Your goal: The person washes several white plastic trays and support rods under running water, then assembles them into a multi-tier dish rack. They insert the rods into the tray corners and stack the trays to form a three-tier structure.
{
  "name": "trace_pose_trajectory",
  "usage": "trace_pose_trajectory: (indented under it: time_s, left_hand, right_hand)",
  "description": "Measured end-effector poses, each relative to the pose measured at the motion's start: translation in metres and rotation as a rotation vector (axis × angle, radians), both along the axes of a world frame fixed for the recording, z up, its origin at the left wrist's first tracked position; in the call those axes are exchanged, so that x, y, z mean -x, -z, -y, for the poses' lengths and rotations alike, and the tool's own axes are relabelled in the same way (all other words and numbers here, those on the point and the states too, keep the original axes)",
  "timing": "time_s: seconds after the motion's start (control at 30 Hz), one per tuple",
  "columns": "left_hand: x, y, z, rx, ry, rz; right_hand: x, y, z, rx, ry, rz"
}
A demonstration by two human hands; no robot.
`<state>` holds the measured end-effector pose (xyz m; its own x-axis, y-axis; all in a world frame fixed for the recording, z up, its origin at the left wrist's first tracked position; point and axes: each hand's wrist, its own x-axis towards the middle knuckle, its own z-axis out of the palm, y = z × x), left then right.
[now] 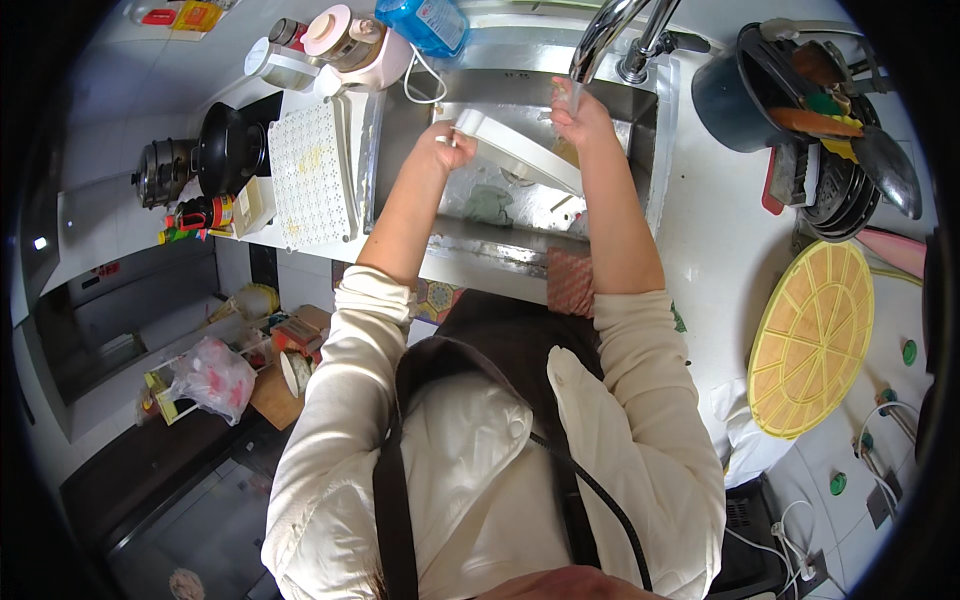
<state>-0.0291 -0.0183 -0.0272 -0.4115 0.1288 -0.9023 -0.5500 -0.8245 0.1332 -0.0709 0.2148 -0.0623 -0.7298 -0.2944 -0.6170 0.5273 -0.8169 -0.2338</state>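
My left hand (452,147) is closed on one end of a white shallow tray-like piece (525,155), tilted edge-on over the sink (458,222). The piece's far end slants down toward my right forearm. Under the chrome faucet (605,38), my right hand (583,115) is in the stream of water, its fingers loosely bent and apart, with nothing visible in them. On the sink bottom lies a grey-green cloth (489,204). A reddish cloth (570,282) hangs over the sink's front edge.
Left of the sink stand a white perforated rack (308,175), a pink-lidded kettle (350,45) and a blue bottle (425,25). On the right are a dark bucket of utensils (740,95) and a round yellow mat (815,340). A black wok (228,148) stands farther left.
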Motion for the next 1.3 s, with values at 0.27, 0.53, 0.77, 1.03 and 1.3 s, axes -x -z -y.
trace_pose_trajectory:
  time_s: [0.27,0.53,0.77,1.03,1.3]
  left_hand:
    - [0.012,-0.01,0.017,-0.017,0.128,-0.033]
    - [0.026,-0.011,0.038,-0.005,0.187,-0.114]
    - [0.02,-0.007,0.074,-0.006,0.256,-0.14]
    - [0.018,-0.008,0.115,-0.022,0.267,-0.193]
    - [0.003,0.007,0.129,-0.088,0.317,-0.201]
  right_hand:
    - [-0.016,-0.009,0.002,-0.649,-0.049,-0.13]
    - [-0.081,0.044,-0.021,-0.626,0.188,-0.292]
    - [-0.228,0.068,0.093,-1.608,0.161,-0.395]
    - [-0.285,0.069,0.278,-2.001,-0.073,-0.761]
    - [-0.307,0.058,0.298,-2.002,-0.643,-1.055]
